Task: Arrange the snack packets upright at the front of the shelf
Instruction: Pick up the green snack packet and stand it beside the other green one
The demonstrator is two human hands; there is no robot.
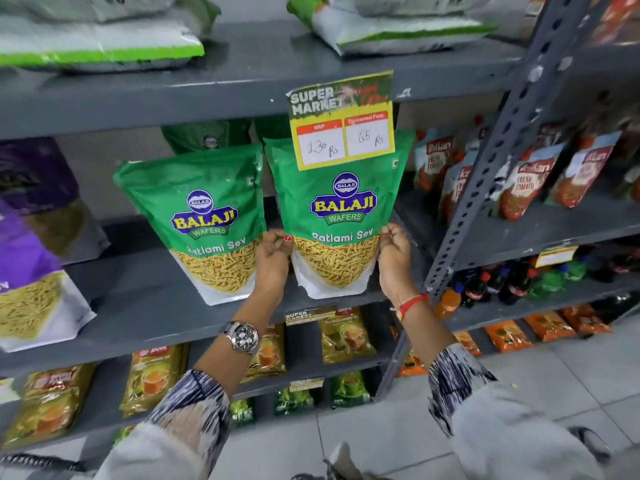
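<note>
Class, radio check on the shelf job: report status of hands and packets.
Left hand and right hand gripping right sev packet, upright at shelf front. Left sev packet standing beside. Price tag overhangs packet top.

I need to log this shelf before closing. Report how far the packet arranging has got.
Done: the left green packet stands upright at the shelf front. In hand: the left hand and right hand pinch the sides of the right green packet, upright near the edge, under the price tag. Left: releasing it, and possibly pulling forward the green packets behind.
</note>
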